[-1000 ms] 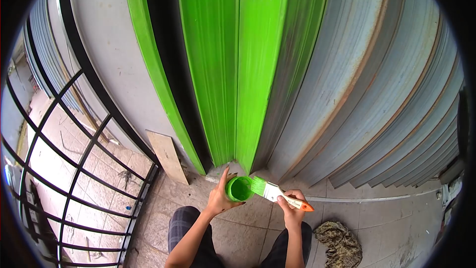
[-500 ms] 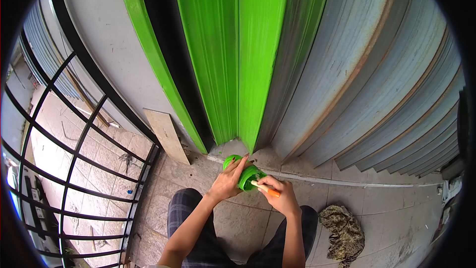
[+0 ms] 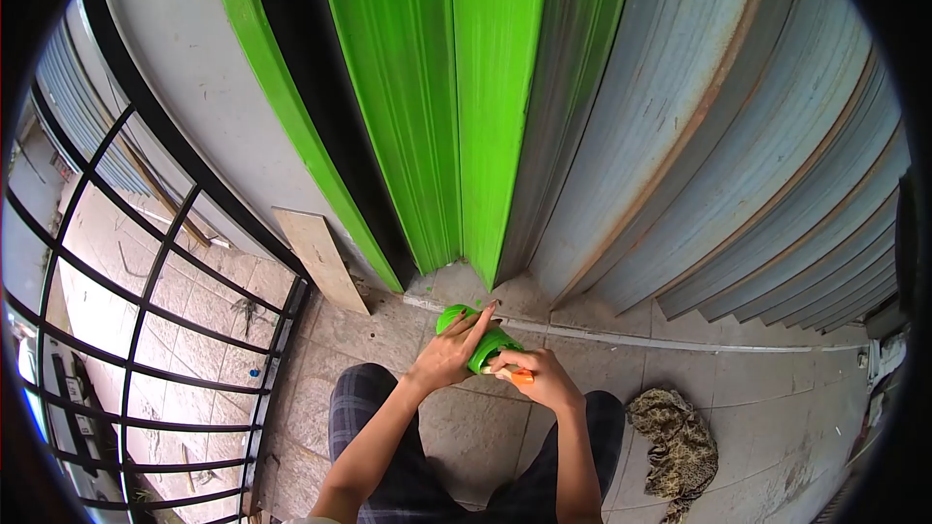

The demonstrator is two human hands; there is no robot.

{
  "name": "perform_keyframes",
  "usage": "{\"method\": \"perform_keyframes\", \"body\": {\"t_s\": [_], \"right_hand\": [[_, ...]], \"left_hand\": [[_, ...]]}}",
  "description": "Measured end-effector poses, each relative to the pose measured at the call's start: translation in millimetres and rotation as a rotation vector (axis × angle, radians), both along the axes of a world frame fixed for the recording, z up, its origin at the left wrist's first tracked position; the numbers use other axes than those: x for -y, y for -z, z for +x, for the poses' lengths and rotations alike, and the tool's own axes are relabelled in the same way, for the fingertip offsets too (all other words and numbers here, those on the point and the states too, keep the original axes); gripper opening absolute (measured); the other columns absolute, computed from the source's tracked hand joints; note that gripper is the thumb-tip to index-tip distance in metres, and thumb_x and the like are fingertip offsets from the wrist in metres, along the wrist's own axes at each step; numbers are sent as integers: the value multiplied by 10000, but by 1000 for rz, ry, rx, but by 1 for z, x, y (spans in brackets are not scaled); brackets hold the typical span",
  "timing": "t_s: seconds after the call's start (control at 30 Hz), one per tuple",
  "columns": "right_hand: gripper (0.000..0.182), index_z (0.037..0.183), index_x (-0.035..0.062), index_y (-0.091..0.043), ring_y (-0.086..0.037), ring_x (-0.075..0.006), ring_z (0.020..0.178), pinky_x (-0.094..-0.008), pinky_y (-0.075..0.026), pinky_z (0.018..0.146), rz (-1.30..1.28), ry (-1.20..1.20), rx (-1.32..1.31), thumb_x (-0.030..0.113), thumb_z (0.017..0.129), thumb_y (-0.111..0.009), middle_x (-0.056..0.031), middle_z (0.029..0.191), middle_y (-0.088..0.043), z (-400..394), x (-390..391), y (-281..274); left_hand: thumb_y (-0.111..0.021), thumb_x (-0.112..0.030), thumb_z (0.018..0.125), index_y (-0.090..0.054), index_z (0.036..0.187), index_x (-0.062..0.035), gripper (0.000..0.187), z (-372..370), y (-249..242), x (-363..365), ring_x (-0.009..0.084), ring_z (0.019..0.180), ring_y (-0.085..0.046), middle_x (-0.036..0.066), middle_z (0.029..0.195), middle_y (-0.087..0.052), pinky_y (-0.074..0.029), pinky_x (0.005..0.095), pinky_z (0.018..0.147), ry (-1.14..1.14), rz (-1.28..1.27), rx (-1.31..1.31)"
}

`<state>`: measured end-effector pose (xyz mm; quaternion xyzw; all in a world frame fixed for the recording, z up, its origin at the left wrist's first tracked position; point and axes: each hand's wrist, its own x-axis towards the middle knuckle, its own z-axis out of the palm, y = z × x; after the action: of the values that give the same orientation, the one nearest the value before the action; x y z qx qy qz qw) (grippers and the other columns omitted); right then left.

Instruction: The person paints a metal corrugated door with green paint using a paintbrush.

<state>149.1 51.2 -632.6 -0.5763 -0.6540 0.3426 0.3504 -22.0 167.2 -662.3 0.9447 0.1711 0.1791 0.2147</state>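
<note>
My left hand is wrapped round a small green paint-coated container, tilted with its mouth toward my right side. The index finger sticks out past it. A pale-handled paintbrush with an orange end is gripped in my right hand. Its other end is at the container's mouth; the bristles are hidden. Just beyond both hands stands a folding metal door panel painted bright green, its lower edge near the floor.
Unpainted grey folded panels continue to the right, with brown, rusty-looking edges. A black barred gate stands at left, near a leaning board. A crumpled patterned cloth lies on the tiled floor. A metal floor track runs below the panels.
My right hand has shifted slightly left and up against the container's mouth, and the brush has turned lower in the fingers. The left hand keeps its hold. The view has shifted slightly.
</note>
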Motion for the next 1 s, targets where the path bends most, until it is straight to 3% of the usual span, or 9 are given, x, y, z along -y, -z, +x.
{"method": "perform_keyframes", "body": {"t_s": [0.1,0.23,0.33,0.47,0.6,1.0], "right_hand": [[152,917,34,-628,-669,-187,726,-274,-517,657,145,125,-166,24,776,-685,-78,854,-688,2,1,1],[140,894,-24,-601,-635,-104,746,-247,-515,652,89,358,-370,48,813,-689,-68,830,-670,8,3,9],[160,910,-20,-576,-640,-134,748,-253,-533,660,63,448,-755,43,813,-686,-95,834,-653,9,1,21],[204,914,11,-543,-648,-173,799,-315,-586,682,-34,711,-1080,8,781,-698,-107,882,-625,4,-2,21],[209,909,22,-532,-651,-186,804,-317,-592,676,-20,716,-1048,2,777,-692,-107,910,-615,-9,-4,25],[223,918,68,-510,-666,-231,779,-345,-593,672,58,780,-1513,-23,783,-662,-87,897,-610,-6,0,19]], "left_hand": [[-734,-24,602,-85,1437,25,1059,0,-6,3,328,1182,-482,136,1260,-524,-366,445,1042,-22,-43,61],[-793,-97,587,-61,1437,21,1129,0,-2,0,325,1194,-472,115,1275,-518,-372,439,1039,-83,-52,77],[-811,-122,576,-41,1437,20,1164,1,-1,0,330,1194,-472,119,1283,-514,-381,435,1029,-124,-45,125],[-830,-145,555,-13,1436,23,1212,3,-7,1,339,1177,-483,125,1287,-512,-405,417,1001,-236,-133,145],[-846,-158,534,17,1433,26,1260,6,-3,7,346,1154,-495,133,1290,-508,-436,404,960,-275,-119,159],[-868,-188,531,127,1433,-45,1350,14,-7,9,366,1122,-532,139,1274,-527,-483,405,896,-394,-235,153]]}}
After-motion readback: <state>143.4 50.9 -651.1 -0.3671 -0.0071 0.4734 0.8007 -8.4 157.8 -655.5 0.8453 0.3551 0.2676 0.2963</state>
